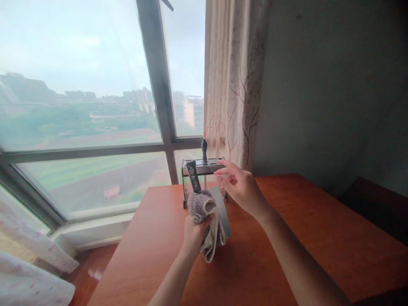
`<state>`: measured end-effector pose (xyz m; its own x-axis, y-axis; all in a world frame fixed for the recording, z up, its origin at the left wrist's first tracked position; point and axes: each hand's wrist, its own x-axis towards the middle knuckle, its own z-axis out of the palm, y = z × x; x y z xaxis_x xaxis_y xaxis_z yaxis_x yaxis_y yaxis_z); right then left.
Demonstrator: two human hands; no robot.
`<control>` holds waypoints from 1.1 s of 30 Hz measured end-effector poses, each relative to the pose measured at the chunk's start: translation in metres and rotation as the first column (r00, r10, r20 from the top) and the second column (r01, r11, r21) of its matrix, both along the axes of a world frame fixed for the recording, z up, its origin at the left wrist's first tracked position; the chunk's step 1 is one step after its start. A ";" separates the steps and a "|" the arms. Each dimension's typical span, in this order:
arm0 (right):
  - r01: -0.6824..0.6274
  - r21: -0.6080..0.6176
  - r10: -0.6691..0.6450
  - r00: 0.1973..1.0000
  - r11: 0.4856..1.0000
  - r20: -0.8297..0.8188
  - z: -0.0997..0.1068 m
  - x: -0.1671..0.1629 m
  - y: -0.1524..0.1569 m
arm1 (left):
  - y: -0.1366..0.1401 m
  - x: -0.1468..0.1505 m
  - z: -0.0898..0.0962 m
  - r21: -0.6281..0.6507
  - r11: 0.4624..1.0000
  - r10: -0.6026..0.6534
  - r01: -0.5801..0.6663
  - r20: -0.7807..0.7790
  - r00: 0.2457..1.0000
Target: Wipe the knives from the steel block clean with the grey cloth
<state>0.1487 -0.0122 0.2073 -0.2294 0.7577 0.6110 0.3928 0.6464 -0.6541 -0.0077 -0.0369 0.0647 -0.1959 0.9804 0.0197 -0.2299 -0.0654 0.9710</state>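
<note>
Wooden table (287,238); left hand (193,231) gripping cloth-wrapped knife (204,208), right hand (240,187) fingers spread.

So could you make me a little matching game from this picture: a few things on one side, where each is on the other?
Things:
1. grey cloth
2. knife rack
3. curtain
4. right hand

Places:
A. hanging beside the window
B. bunched in the left hand
C. open, in front of the rack
D. standing at the table's far edge

Pairs: 1-B, 2-D, 3-A, 4-C
</note>
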 end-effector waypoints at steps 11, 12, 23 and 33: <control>0.117 0.183 -0.173 0.927 0.976 0.332 0.026 -0.055 0.027 | -0.009 0.006 0.009 0.159 0.986 -0.031 0.059 -0.174 0.984; 0.108 0.191 -0.165 0.934 0.976 0.317 0.028 -0.054 0.027 | -0.008 0.006 0.008 0.172 0.983 -0.030 0.064 -0.194 0.981; 0.176 0.315 -0.229 0.963 0.933 0.141 0.059 -0.035 0.041 | -0.005 0.008 -0.008 0.185 0.972 -0.091 0.148 -0.285 0.954; 0.261 0.526 -0.338 0.940 0.809 0.053 0.129 -0.030 0.084 | 0.005 0.001 -0.014 0.085 0.986 -0.111 0.141 -0.289 0.951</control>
